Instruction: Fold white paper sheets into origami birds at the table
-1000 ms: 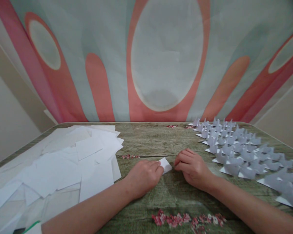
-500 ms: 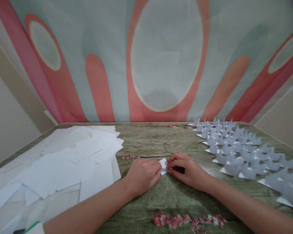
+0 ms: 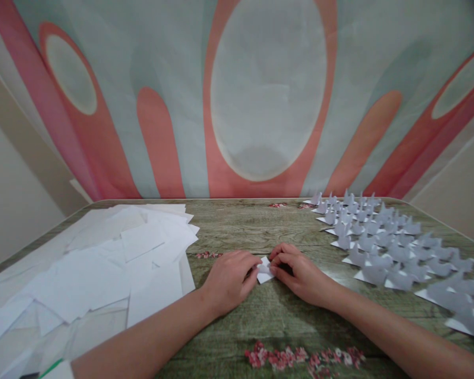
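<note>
A small folded piece of white paper (image 3: pixel 265 272) lies between my hands, low over the middle of the table. My left hand (image 3: pixel 231 276) grips its left edge, with thumb and fingertips closed on it. From the other side my right hand (image 3: pixel 298 272) pinches the right edge, its fingers bent and pressed together at the tips. Parts of the paper's edges are hidden behind my fingertips.
White paper sheets (image 3: pixel 82 279) overlap in a broad spread on the left. At right stand several rows of folded white paper birds (image 3: pixel 373 242). The table (image 3: pixel 221 347) has a wood-grain top with pink flower prints, and a patterned backdrop (image 3: pixel 268 105) rises behind its far edge.
My left fingers have shifted slightly and loosened their curl, so more of the folded paper shows. My right hand stays on the right edge, its fingers a little closer together.
</note>
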Tool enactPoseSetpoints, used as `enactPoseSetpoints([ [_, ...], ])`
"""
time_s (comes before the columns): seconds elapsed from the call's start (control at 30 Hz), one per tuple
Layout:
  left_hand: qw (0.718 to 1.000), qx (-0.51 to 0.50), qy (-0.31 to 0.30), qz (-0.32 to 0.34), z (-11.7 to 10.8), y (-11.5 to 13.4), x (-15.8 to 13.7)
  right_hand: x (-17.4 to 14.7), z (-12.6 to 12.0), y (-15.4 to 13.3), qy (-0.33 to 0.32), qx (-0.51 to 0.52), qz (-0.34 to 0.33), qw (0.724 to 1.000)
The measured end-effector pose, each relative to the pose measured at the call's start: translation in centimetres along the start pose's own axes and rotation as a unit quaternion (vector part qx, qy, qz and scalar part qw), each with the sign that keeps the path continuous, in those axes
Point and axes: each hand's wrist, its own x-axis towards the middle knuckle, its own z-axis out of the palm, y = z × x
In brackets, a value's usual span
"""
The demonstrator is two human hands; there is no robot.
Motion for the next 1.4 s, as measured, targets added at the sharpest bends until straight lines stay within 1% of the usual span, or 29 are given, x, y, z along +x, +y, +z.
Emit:
enactPoseSetpoints([
  [0.07, 0.999, 0.034, -0.008, 0.014, -0.03, 0.12, -0.08, 0.03, 0.01, 0.06, 0.000, 0.002, -0.002, 1.000],
  [0.2, 0.991, 0.111, -0.044, 0.056, -0.06, 0.44, -0.32, -0.04, 0.01, 0.22, -0.004, 0.006, 0.000, 1.000],
  [0.33, 0.986, 0.144, -0.035, 0.076, 0.09, 0.58, -0.47, -0.08, 0.10, 0.32, -0.003, 0.013, 0.008, 1.000],
  [0.5, 0.983, 0.161, -0.009, 0.091, 0.32, 0.61, -0.54, -0.01, 0.17, 0.56, -0.001, 0.018, 0.002, 1.000],
  [0.7, 0.981, 0.170, -0.016, 0.093, 0.28, 0.74, -0.58, 0.02, 0.05, 0.50, -0.001, 0.015, 0.002, 1.000],
  [0.8, 0.981, 0.172, -0.011, 0.090, 0.23, 0.78, -0.60, 0.03, -0.02, 0.41, -0.003, 0.015, 0.000, 1.000],
  [0.93, 0.981, 0.154, 0.012, 0.116, 0.24, 0.69, -0.61, 0.04, -0.03, 0.41, -0.005, 0.012, -0.002, 1.000],
  [1.07, 0.981, 0.143, 0.002, 0.132, 0.36, 0.56, -0.59, 0.03, -0.03, 0.46, -0.007, 0.010, 0.001, 1.000],
  [1.4, 0.972, 0.187, -0.020, 0.144, 0.60, 0.68, -0.69, 0.10, -0.12, 0.15, -0.009, 0.014, 0.007, 1.000],
])
